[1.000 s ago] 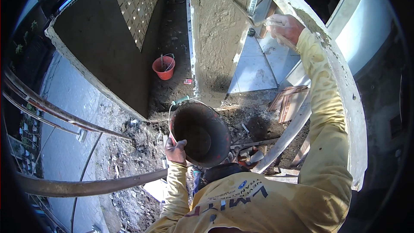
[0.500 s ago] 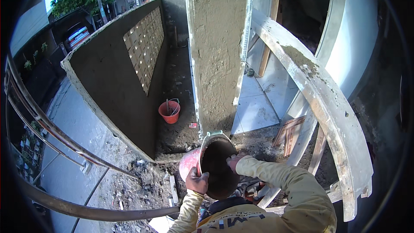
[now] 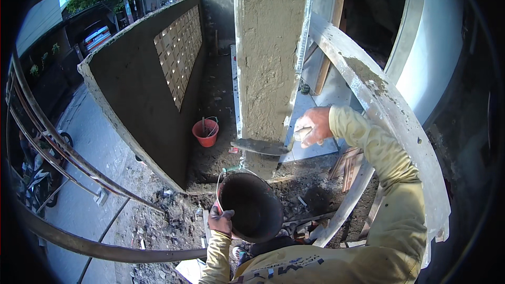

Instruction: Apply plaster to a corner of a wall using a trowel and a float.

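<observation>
My left hand (image 3: 220,220) grips the rim of a bucket (image 3: 252,205), fingers wrapped over its left side. The bucket is tipped so that its dark inside faces me; what lies at its bottom is too dark to make out. My right hand (image 3: 313,126) is closed around the handle of a trowel (image 3: 262,147). The trowel's long grey blade points left, across the lower part of a plastered column (image 3: 268,63). Wet-looking grey mortar covers the column's face, between pale strips along both edges. I cannot tell whether the blade touches it.
A red bucket (image 3: 205,132) with tools in it stands beyond, beside a low plastered wall (image 3: 131,84). At the right, a curved, mortar-stained plank (image 3: 389,100) leans across. Metal rails (image 3: 68,152) curve along the left. Rubble (image 3: 163,231) covers the ground below.
My right hand has come out of the bucket and moved up and right, bringing the trowel into view before the column. My left hand and the bucket have shifted slightly left.
</observation>
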Demonstrator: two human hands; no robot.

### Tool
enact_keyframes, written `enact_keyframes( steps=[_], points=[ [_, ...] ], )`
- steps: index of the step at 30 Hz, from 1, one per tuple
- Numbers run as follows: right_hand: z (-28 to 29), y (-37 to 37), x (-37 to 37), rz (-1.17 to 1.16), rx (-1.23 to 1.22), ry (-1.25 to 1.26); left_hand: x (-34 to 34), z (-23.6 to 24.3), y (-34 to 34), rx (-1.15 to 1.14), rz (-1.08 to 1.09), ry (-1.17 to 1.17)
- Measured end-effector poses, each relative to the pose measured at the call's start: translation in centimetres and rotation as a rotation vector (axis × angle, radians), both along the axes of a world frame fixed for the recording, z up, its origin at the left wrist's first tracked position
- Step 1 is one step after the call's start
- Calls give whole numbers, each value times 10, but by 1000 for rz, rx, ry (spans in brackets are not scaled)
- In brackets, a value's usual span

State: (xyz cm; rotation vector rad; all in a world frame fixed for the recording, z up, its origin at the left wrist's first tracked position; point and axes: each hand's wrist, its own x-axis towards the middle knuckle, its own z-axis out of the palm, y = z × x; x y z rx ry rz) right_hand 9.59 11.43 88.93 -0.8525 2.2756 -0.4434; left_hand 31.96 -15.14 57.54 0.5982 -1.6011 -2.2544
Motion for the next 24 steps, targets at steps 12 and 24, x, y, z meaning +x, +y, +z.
enact_keyframes(
  steps=[12,24],
  points=[
    [79,22,-29,-202,-268,619,-1,15,-9,31,-37,95],
    [-266,-10,92,185,399,448,-22,46,44,-511,-137,51]
  ],
)
